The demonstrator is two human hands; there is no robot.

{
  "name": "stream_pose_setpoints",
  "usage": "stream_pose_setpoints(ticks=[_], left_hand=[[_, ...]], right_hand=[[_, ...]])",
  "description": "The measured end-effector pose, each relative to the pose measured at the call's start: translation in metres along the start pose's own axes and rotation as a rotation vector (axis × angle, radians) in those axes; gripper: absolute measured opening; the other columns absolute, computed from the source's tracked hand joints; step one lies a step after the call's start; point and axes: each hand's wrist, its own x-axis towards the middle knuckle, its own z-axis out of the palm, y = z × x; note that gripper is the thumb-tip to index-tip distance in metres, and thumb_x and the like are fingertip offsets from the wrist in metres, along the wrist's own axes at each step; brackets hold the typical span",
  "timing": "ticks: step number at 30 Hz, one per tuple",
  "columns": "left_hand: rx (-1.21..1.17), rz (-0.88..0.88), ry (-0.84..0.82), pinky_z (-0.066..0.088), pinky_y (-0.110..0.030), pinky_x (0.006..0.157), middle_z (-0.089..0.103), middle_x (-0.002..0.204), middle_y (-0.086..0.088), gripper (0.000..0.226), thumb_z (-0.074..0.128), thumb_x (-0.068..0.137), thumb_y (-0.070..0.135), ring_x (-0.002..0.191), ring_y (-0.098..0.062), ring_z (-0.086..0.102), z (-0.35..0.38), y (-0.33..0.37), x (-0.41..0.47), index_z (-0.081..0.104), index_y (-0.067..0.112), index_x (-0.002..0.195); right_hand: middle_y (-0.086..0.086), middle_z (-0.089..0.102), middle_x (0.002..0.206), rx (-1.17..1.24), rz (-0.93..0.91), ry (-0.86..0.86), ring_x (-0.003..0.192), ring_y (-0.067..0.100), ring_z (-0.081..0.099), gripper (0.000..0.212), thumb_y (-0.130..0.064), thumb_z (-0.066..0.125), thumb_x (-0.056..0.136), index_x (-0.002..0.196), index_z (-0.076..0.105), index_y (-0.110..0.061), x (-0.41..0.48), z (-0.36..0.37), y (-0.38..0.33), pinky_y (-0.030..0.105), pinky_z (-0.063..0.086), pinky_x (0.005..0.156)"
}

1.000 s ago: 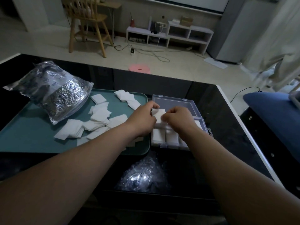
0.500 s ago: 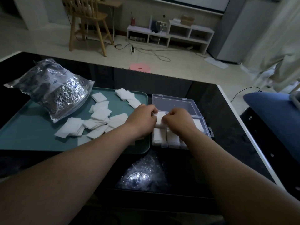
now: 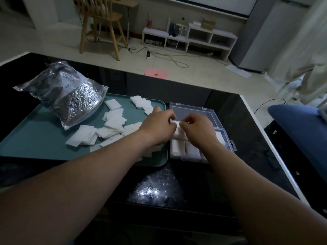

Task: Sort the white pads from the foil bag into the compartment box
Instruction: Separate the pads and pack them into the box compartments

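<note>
Teal tray, chair, perhaps bubble wrap

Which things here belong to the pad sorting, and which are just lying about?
In the job: foil bag, loose pads, teal tray, compartment box, held pad pinched between left hand and right hand.
Lying about: bubble wrap, pink stool, wooden chair, white shelf.
</note>
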Motion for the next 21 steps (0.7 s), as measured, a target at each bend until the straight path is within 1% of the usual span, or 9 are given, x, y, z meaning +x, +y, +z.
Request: stream_pose_setpoints(ticks=[2,5,7,10,13,15,16,18,21], left_hand=[[0.004,0.022,0.035,0.041,-0.031,0.084,0.044,0.119,0.001,0.02,0.056,0.097,0.031,0.095,-0.019,0.057,-0.01,-0.003,-0.002,0.064,0.028,0.116],[0.033,0.026,0.062,0.046,-0.034,0.089,0.047,0.12,-0.002,0.02,0.055,0.097,0.031,0.101,-0.021,0.057,-0.028,-0.013,-0.008,0.066,0.027,0.113],[0.066,0.005,0.074,0.048,-0.037,0.093,0.051,0.123,-0.004,0.022,0.053,0.097,0.031,0.105,-0.023,0.058,-0.038,-0.024,-0.01,0.066,0.026,0.114],[0.088,-0.057,0.094,0.045,-0.036,0.099,0.053,0.134,-0.008,0.029,0.052,0.098,0.024,0.118,-0.026,0.056,-0.055,-0.05,-0.008,0.064,0.023,0.124],[0.057,-0.145,0.105,0.041,-0.032,0.1,0.052,0.144,-0.009,0.04,0.049,0.098,0.016,0.126,-0.026,0.053,-0.073,-0.068,-0.001,0.059,0.02,0.136],[0.024,-0.194,0.123,0.043,-0.034,0.102,0.052,0.147,-0.01,0.046,0.046,0.098,0.011,0.128,-0.029,0.053,-0.085,-0.075,0.004,0.053,0.019,0.143],[0.007,-0.207,0.126,0.044,-0.034,0.102,0.052,0.149,-0.011,0.049,0.045,0.099,0.009,0.129,-0.03,0.053,-0.09,-0.078,0.006,0.05,0.019,0.146],[-0.038,-0.235,0.127,0.041,-0.031,0.102,0.049,0.153,-0.01,0.053,0.044,0.1,0.008,0.133,-0.03,0.051,-0.098,-0.083,0.011,0.044,0.019,0.151],[-0.133,-0.271,0.159,0.04,-0.032,0.108,0.047,0.154,-0.009,0.053,0.045,0.099,0.009,0.135,-0.027,0.049,-0.103,-0.087,0.019,0.044,0.017,0.151]], right_hand=[[-0.008,0.07,0.085,0.023,-0.03,0.027,0.084,0.013,0.067,0.009,-0.029,0.064,0.095,0.09,0.07,-0.026,0.001,0.002,-0.007,0.044,0.06,0.08],[-0.008,0.069,0.083,0.054,-0.085,0.052,0.081,0.011,0.065,0.01,-0.026,0.064,0.097,0.089,0.07,-0.023,-0.001,0.009,-0.023,0.034,0.052,0.07],[-0.008,0.069,0.085,0.074,-0.124,0.041,0.08,0.01,0.064,0.01,-0.027,0.064,0.099,0.092,0.069,-0.022,-0.003,0.016,-0.032,0.032,0.051,0.069],[-0.011,0.07,0.091,0.061,-0.181,-0.017,0.083,0.008,0.065,0.008,-0.028,0.063,0.099,0.1,0.07,-0.024,-0.004,0.033,-0.052,0.029,0.054,0.072],[-0.013,0.069,0.093,0.022,-0.23,-0.059,0.083,0.003,0.062,0.009,-0.027,0.062,0.098,0.103,0.07,-0.026,0.001,0.047,-0.068,0.02,0.046,0.065],[-0.011,0.07,0.099,-0.007,-0.232,-0.08,0.083,0.005,0.062,0.013,-0.028,0.062,0.098,0.109,0.069,-0.025,0.012,0.055,-0.076,0.022,0.045,0.065],[-0.009,0.071,0.105,-0.03,-0.223,-0.091,0.086,0.008,0.063,0.018,-0.029,0.062,0.097,0.114,0.068,-0.024,0.02,0.06,-0.08,0.025,0.047,0.068],[-0.002,0.069,0.12,-0.092,-0.201,-0.126,0.1,0.017,0.064,0.032,-0.032,0.065,0.096,0.127,0.063,-0.022,0.041,0.069,-0.088,0.031,0.048,0.08],[0.01,0.058,0.136,-0.219,-0.18,-0.189,0.121,0.03,0.057,0.058,-0.048,0.069,0.092,0.14,0.052,-0.021,0.07,0.086,-0.104,0.037,0.047,0.089]])
